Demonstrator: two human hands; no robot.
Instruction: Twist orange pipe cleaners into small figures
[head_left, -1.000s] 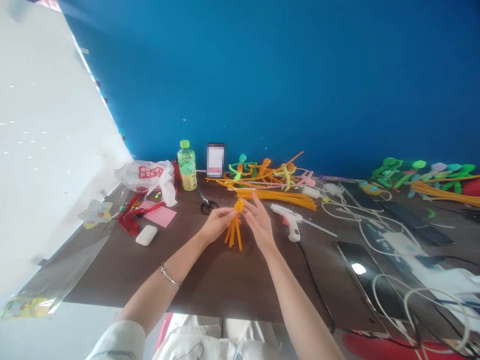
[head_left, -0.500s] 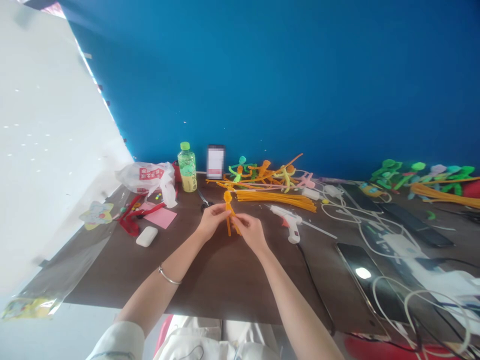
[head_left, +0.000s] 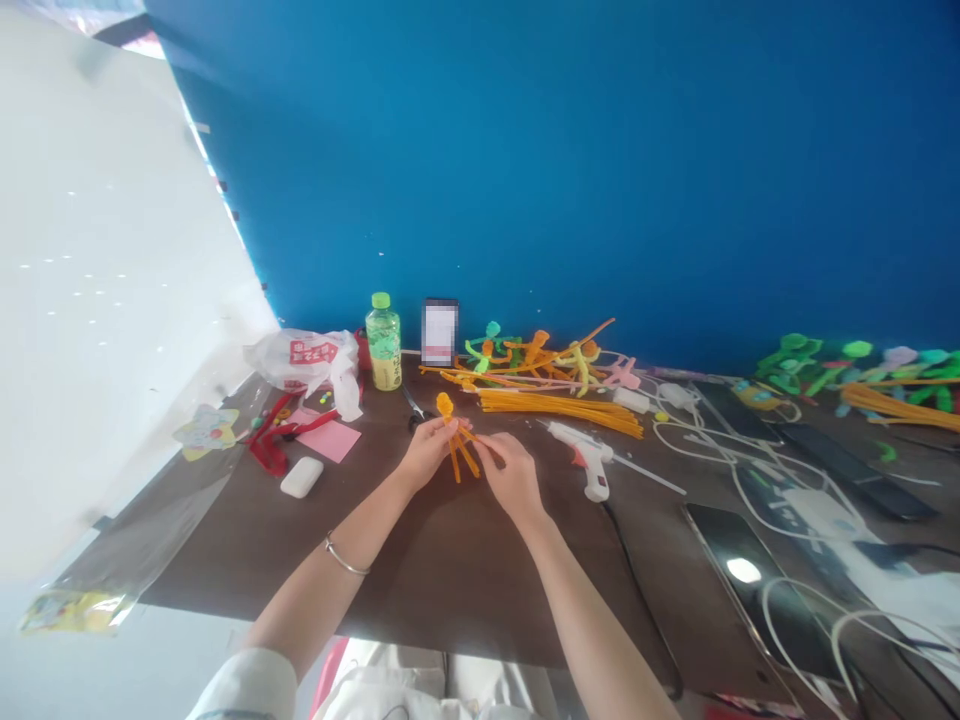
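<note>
Figure [head_left: 445, 406] pinched midway in left fingers [head_left: 433, 433], orange strand [head_left: 469, 435] in right fingers [head_left: 495, 449].

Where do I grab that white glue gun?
Hold the glue gun by its handle, probably coming from the near edge of the table. It lies flat, handle toward that edge, while its nozzle points away and left.

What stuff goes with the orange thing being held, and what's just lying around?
Probably for the job:
- orange piece, in hand
- loose orange stems
- perhaps scissors, glue gun

Seemingly just lying around:
- bottle
- white case
- plastic bag
</note>
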